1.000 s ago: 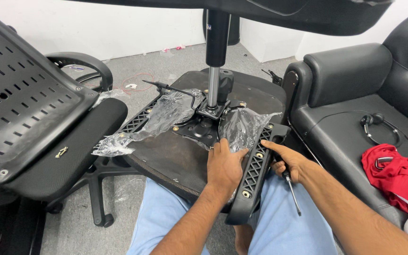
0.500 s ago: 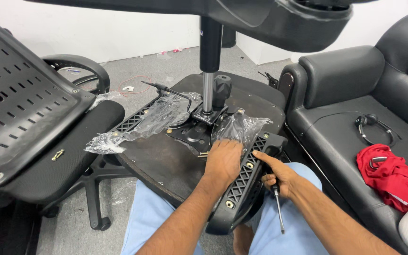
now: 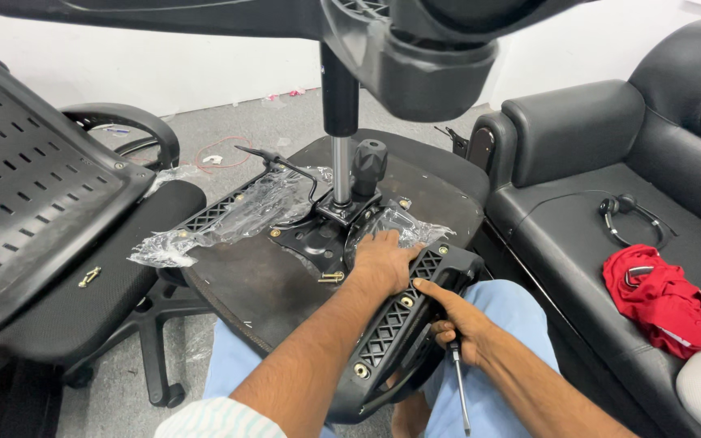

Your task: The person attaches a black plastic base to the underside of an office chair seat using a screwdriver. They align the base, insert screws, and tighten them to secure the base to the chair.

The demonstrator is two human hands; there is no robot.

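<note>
**While your hands hold the armrest bracket, plastic wrapping lies on the upturned seat**

Head view: your left hand [image 3: 383, 261] lies palm down, fingers spread flat, on the upper end of the black lattice armrest bracket [image 3: 395, 324], which runs slanting from the seat's edge down over your lap. Your right hand [image 3: 456, 320] is closed around a screwdriver [image 3: 458, 385] whose shaft points downward, with the forefinger stretched out along the bracket's outer side.

For wrappings, a crumpled clear plastic bag [image 3: 229, 215] lies over the second lattice bracket on the left of the upturned seat underside [image 3: 261, 284], and another clear piece [image 3: 403, 223] sits just beside your left hand. No labels can be made out on either.

The seat's dark underside carries a black metal mechanism plate [image 3: 318, 235], from which the gas column [image 3: 340, 154] rises to the chair base [image 3: 415, 49] overhead. A perforated black backrest [image 3: 26, 195] stands to your left. To your right a black leather sofa [image 3: 594, 138] holds a red cloth [image 3: 663, 300] and black headphones [image 3: 630, 215]. The floor [image 3: 261, 130] is grey, the wall white.
</note>
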